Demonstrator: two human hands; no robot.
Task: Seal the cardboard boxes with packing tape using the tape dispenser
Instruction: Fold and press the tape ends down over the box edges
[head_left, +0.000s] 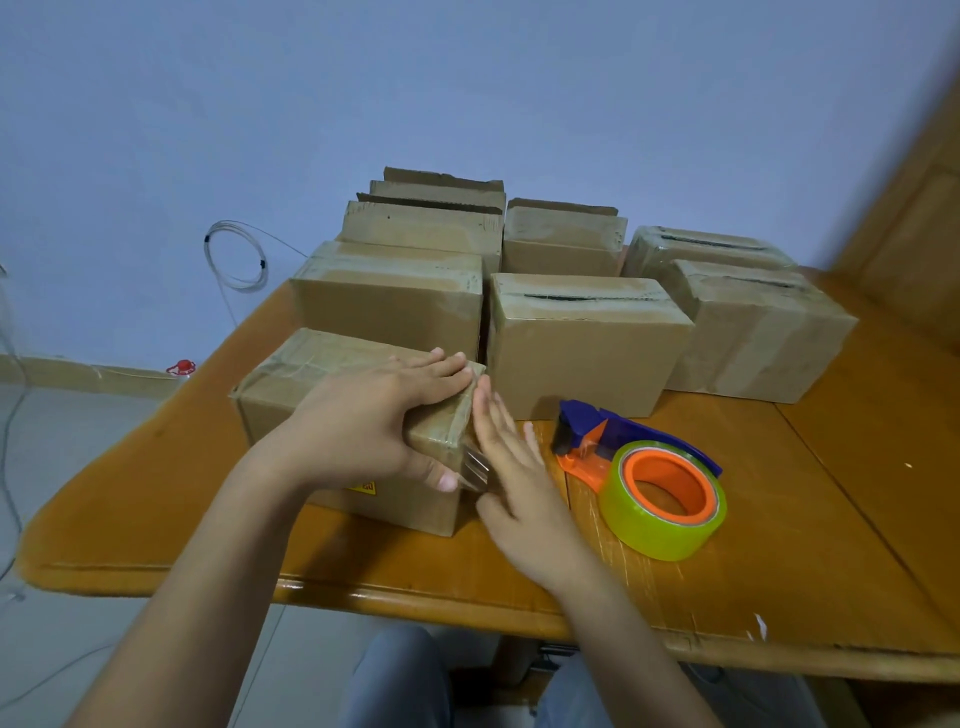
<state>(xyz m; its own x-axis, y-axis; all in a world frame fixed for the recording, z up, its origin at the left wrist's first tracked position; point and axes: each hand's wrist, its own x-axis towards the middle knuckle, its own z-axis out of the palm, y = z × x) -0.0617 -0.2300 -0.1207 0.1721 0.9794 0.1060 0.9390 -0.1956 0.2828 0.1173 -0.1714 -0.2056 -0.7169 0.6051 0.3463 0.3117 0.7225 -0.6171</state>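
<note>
A glossy orange-brown wooden table (779, 519) stands against a pale bluish wall (467, 78), over a grey tiled floor (78, 467). A coil of clear cable (236, 260) hangs on the wall at the left, a red-capped bottle (181, 368) sits on the floor below it, and wooden furniture (909, 234) rises at the right. The nearest box (311, 374) lies at the table's front left, plain brown cardboard with wrinkled clear tape along its top and a glossy strip folding over its right end. The left hand (374, 415) lies on that end, fingers (441, 366) straight and together across the top, thumb down the front face. The right hand (514, 478) is flat against the box's right side, fingers (491, 415) straight and slightly spread, somewhat blurred. The tape dispenser (623, 452), blue and orange with a greenish clear roll on an orange core, lies on the table just right of the hands. There are eight boxes as far as can be told, seven in rows behind the near one, and one dispenser.
</note>
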